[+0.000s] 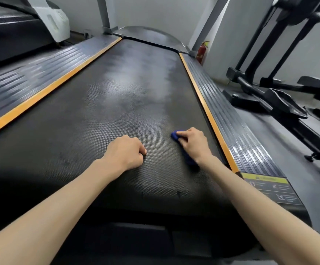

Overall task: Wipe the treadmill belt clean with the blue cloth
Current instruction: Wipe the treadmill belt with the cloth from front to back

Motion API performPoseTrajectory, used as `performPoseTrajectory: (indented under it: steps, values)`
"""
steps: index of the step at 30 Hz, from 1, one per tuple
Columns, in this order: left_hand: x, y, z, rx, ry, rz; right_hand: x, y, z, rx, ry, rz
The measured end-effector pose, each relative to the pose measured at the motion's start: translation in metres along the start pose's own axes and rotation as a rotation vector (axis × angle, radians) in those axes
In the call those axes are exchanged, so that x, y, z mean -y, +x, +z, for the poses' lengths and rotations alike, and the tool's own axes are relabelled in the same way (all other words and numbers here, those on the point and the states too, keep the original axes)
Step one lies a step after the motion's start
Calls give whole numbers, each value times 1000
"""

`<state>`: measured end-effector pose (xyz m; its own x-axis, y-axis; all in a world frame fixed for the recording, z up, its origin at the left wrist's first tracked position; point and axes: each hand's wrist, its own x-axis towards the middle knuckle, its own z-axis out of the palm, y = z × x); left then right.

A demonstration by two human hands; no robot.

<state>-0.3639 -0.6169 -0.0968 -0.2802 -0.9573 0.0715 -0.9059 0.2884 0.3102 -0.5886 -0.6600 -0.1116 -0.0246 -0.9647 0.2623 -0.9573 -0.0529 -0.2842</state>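
The black textured treadmill belt runs away from me, with pale dusty patches along its middle and far part. My right hand presses a bunched blue cloth onto the belt near its right edge; most of the cloth is hidden under the hand and wrist. My left hand rests as a closed fist on the belt, to the left of the cloth, holding nothing.
Orange strips and ribbed grey side rails border the belt on both sides. A second treadmill stands at the left. An elliptical machine stands on the floor at the right. A red fire extinguisher stands by the far wall.
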Motion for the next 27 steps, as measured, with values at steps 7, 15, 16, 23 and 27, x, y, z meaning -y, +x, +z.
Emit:
performPoseTrajectory:
  steps: [7,15,16,23,27]
  values:
    - [2,-4,5,2,-91,-43,-17,18,-7,-124,100,230]
    - [4,0,1,0,-141,-111,-17,-11,-26,62,-112,-15]
    - [3,-1,0,-7,-140,-121,-16,-5,-26,54,-94,19]
    - [1,-4,1,-18,-123,-140,11,9,7,-154,105,141]
    - [0,-6,3,-52,-114,-139,23,-34,2,11,118,-240]
